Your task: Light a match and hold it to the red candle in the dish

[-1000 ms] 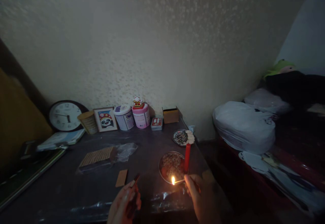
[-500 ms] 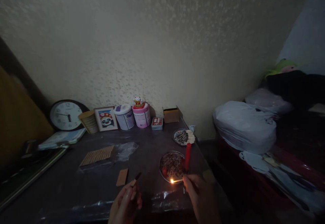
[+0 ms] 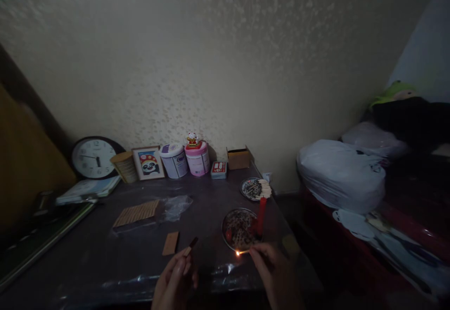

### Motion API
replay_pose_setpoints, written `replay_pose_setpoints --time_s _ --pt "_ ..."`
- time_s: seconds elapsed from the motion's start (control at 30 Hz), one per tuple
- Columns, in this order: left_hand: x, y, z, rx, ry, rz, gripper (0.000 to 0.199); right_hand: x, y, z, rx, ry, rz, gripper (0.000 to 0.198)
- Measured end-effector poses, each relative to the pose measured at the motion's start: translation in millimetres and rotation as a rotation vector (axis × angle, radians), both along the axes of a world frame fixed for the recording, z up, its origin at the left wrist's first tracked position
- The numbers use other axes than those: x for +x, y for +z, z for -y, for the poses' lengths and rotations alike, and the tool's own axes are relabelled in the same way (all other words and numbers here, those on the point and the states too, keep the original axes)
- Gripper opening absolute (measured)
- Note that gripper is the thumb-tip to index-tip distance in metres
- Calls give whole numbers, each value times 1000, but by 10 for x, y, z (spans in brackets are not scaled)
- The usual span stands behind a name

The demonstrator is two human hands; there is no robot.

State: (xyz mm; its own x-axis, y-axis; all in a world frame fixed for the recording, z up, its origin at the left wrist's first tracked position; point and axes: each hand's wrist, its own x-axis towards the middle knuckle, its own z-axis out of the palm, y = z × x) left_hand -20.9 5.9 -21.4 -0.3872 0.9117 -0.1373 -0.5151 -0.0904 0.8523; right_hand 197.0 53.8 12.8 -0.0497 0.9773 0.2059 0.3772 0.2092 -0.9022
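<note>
My right hand (image 3: 274, 272) pinches a burning match (image 3: 243, 252); its small flame sits at the near rim of a round glass dish (image 3: 236, 228) on the dark table. A red candle (image 3: 261, 214) stands upright at the dish's right side, unlit. My left hand (image 3: 176, 279) holds a matchbox (image 3: 191, 246) tilted up, left of the flame. Farther back, a smaller dish (image 3: 250, 188) carries a bundle of unused matches (image 3: 265, 188).
A flat brown card (image 3: 170, 243) and a plastic-wrapped pack (image 3: 137, 213) lie on the table (image 3: 105, 254). Along the wall stand a clock (image 3: 94, 157), a panda picture (image 3: 148, 163), two tins (image 3: 186, 160) and a cardboard box (image 3: 237, 158). White bags (image 3: 339, 174) lie right.
The flame has shrunk and dropped lower, from beside the candle's base to the dish's near rim. My right hand moved slightly down. The room looks darker.
</note>
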Motion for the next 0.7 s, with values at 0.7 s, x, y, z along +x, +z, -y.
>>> replay_pose_setpoints --time_s 0.7 --pt "13 41 -12 -25 -1 -49 41 -21 -48 -6 52 68 23 22"
